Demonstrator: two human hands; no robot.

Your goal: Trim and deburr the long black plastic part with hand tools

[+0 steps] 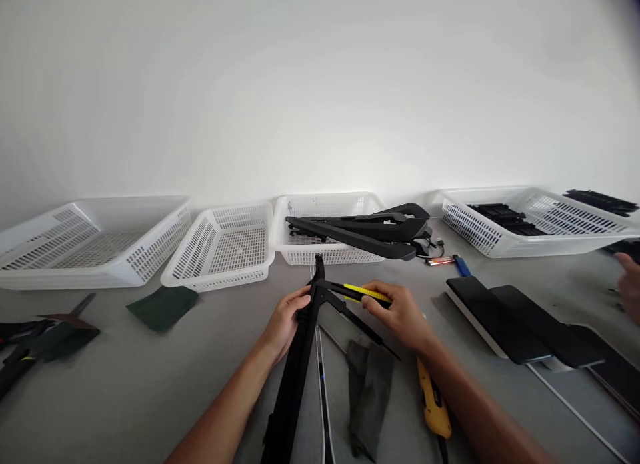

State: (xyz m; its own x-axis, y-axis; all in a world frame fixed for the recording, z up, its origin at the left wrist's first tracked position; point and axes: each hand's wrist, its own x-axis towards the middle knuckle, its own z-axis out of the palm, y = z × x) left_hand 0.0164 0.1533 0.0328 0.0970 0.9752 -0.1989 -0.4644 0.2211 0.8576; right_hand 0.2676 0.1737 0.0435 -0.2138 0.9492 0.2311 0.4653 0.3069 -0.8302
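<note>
My left hand (289, 317) is closed around a long black plastic trim piece (295, 364), which slants from the bottom edge up to the middle of the table. A narrow branch sticks out from it to the lower right. My right hand (397, 311) grips a yellow and black utility knife (367, 293), pointed left, its front end against the upper part of the trim piece. Whether the blade touches the plastic is too small to tell. Below my right hand lie a dark grey cloth (370, 391) and a yellow corded hand tool (433, 401).
Behind my hands, a white basket (327, 256) bears several long black plastic parts (370, 232). More white baskets stand left (220, 277) and right (500, 247). Dark phones (500, 317) lie at right, green cloth (164, 307) at left. Another person's hand (629, 287) shows at the right edge.
</note>
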